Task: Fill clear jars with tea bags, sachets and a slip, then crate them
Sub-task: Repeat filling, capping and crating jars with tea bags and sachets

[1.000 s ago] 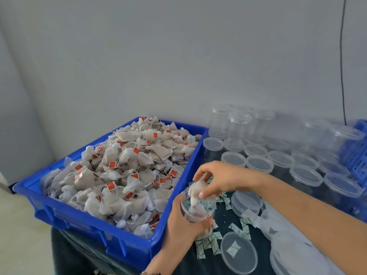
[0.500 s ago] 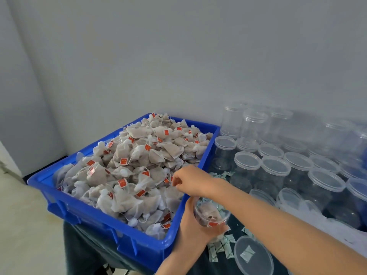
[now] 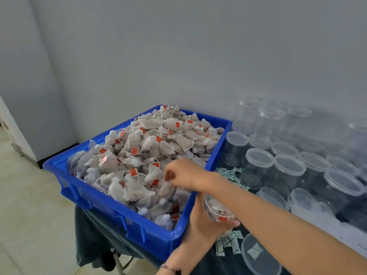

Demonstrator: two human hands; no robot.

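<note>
1. The left hand (image 3: 204,225) grips one clear jar (image 3: 217,212), fingers curled round its far wall, at about 6 o'clock in the view, just beside the near right corner of the blue crate (image 3: 111,205).
2. That jar stands open-topped and already holds a few tea bags (one red tag shows against its wall; the exact number inside cannot be told).
3. The right hand (image 3: 186,174) reaches across above the jar to 9 o'clock of it, over the crate's near right part; its thumb and forefinger pinch one tea bag (image 3: 165,190) at the top of the heap.
4. One crate, heaped with tea bags (image 3: 151,153): pale mesh pouches with red square tags, far too many to count.
5. Small pale green sachets (image 3: 228,242) lie scattered on the dark table (image 3: 234,262) at 5 o'clock of the jar, about eight in sight; a second scatter (image 3: 230,173) lies at 1 o'clock of it, count unclear.
6. One loose clear lid (image 3: 260,255), one sachet lying on it, sits at 5 o'clock of the jar.
7. Empty lidded jars (image 3: 290,165) crowd the table from 1 to 3 o'clock, roughly twenty visible, some stacked two high against the grey wall (image 3: 178,56).
</note>
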